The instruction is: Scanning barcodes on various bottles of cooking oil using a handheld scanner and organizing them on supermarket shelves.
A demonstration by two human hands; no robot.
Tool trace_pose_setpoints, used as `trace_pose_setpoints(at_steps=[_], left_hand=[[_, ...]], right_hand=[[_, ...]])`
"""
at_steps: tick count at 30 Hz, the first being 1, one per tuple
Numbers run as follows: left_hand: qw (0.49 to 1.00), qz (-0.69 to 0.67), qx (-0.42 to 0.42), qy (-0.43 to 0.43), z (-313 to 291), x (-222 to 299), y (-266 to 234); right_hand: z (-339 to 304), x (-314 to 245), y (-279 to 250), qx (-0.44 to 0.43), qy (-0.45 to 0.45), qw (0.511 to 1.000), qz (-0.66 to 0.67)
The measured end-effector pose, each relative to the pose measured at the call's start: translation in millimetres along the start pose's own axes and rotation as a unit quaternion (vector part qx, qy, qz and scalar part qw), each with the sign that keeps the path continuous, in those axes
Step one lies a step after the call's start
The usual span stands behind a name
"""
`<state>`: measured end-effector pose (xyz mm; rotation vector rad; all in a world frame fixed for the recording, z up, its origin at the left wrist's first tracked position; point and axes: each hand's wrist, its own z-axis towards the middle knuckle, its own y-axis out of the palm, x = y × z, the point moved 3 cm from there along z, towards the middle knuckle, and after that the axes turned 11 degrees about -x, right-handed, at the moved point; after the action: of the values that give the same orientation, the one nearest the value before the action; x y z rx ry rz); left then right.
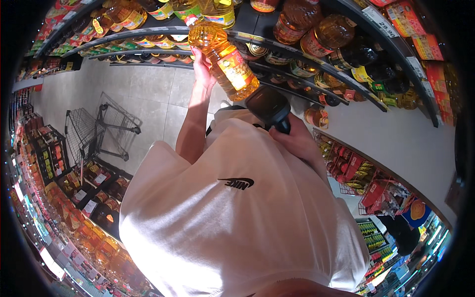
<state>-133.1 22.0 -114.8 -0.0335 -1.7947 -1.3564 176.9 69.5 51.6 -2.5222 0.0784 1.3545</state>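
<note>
The fingers of your left hand [203, 68] are clasping the bottle [223, 55] along its side, and you're holding it aslant in front of the shelf [252, 22], its cap pointing toward the stock, its base sitting just beside the scanner [268, 105]. And the fingers of your right hand [298, 140] are gripping that scanner by the handle; whether one is resting on a trigger, I'm not able to tell. The label [236, 69] is catching bright light! You'd best be holding the bottle still and firmly, leaving the scanner a little gap, and angling the label out of the glare.

Further out, the shelf is crowding your reach: other bottles [330, 37] are standing along it, and they could be getting knocked if you're swinging wide. Over on your left, a cart [86, 128] is standing on the floor [148, 84], well apart. On your right, bags [373, 195] are filling wire baskets.
</note>
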Motion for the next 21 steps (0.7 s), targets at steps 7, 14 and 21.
trace_pose_setpoints(at_steps=[7, 14, 21], left_hand=[[0.991, -0.111, -0.063, -0.040, -3.5, -7.6, 7.3], [0.921, -0.188, -0.340, -0.033, -6.1, -10.8, 79.2], [0.988, 0.109, -0.091, -0.066, -27.8, 3.2, 110.8]], right_hand=[[29.4, 41.6, -28.3, -0.066, -0.075, 0.823, 0.559], [61.4, 35.3, -12.0, -0.169, -0.085, 0.650, 0.736], [52.6, 48.3, -1.5, -0.103, -0.107, 0.645, 0.750]])
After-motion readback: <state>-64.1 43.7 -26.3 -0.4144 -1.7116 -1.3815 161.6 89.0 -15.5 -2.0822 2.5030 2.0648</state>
